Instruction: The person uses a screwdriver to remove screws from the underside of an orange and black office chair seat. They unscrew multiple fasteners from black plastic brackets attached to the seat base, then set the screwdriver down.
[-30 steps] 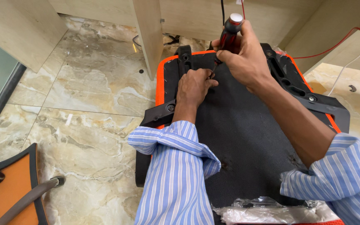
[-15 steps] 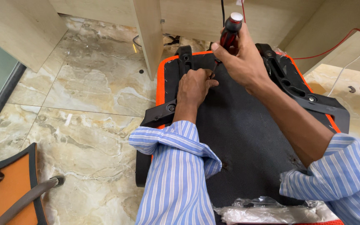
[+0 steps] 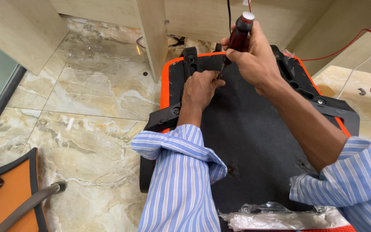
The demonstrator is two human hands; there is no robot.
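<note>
Head view, left to right: orange chair part [image 3: 11,189] with grey arm lies near-left on marble floor [image 3: 91,99]. Wooden desk leg [image 3: 153,36] stands far centre-left. Left hand [image 3: 199,90] rests fisted on black underside of upturned seat [image 3: 254,141], fingers pinched at the screwdriver tip; what they pinch is too small to tell. Right hand [image 3: 256,60] has its grip closed round the red-and-black screwdriver [image 3: 237,36], held tilted, tip down on seat's far edge just beside left fingers. Seat has orange rim, black brackets either side. Crumpled clear plastic [image 3: 280,217] at seat's near edge. Red cable [image 3: 357,34] far right.
</note>
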